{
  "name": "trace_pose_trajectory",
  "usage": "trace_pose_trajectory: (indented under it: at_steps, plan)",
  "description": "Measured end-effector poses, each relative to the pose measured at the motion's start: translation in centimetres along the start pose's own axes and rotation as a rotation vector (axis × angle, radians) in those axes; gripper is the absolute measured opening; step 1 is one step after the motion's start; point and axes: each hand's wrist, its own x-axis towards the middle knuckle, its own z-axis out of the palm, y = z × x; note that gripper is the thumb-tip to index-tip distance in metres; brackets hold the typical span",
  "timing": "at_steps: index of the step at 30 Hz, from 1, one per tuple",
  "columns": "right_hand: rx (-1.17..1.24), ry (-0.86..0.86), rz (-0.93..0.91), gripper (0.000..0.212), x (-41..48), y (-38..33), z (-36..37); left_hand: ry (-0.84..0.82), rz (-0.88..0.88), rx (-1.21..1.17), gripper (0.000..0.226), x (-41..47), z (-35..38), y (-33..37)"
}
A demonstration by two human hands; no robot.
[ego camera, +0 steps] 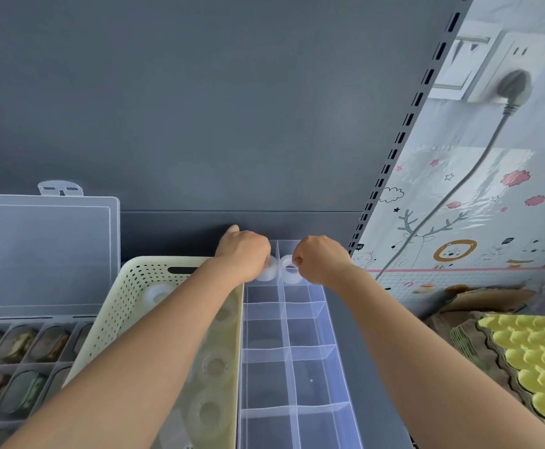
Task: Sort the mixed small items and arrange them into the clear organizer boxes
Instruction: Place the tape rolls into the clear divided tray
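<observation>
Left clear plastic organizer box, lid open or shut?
Open: its clear plastic lid stands upright behind the box, dark items exposed in the compartments.

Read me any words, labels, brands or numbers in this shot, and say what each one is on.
Nothing reads clearly.
Small black tag on the cartoon wall covering: white marks, too blurred to read.
Clear organizer box, cream basket, held tape rolls: no print visible.

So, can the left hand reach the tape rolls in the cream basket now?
Probably yes: the basket is open on top and close by, but the left hand grips a roll.
</observation>
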Motion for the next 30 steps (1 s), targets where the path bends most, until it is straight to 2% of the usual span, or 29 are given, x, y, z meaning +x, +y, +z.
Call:
trace_pose_trajectory:
  at_steps: [5,11,13,16,19,21,25,28,30]
  plan:
    - [0.072,0.108,-0.017,0.023,-0.5,-0.5,0.3,0.066,-0.047,-0.026,0.022,-0.7,0.1,-0.3]
    - [0.149,0.314,-0.303,0.018,-2.3,-3.5,0.6,0.285,-0.098,-0.144,0.024,-4.8,-1.2,-3.5]
    - [0.193,0.337,-0.406,0.016,-3.5,-5.1,0.7,0.253,-0.157,-0.186,0.020,-6.9,-1.4,-5.2]
    - [0.209,0.277,-0.527,0.017,-4.8,-7.6,1.3,0.077,-0.254,-0.281,0.013,-10.0,-1.1,-6.8]
    - [-0.052,0.214,-0.570,0.021,-5.0,-9.6,2.1,-0.093,-0.223,-0.344,0.018,-11.8,0.4,-7.1]
    - [-0.272,0.199,-0.568,0.022,-4.8,-10.7,2.7,-0.144,-0.203,-0.374,0.027,-12.3,1.6,-7.0]
    - [-0.498,0.129,-0.542,0.021,-4.5,-12.0,3.7,-0.080,-0.203,-0.355,0.031,-12.6,3.2,-7.2]
    - [-0.526,0.103,-0.541,0.023,-4.2,-12.5,4.3,-0.039,-0.221,-0.430,0.023,-13.1,3.5,-7.6]
    - [-0.508,0.107,-0.538,0.022,-4.1,-12.6,4.4,-0.003,-0.232,-0.491,0.025,-13.6,3.5,-8.0]
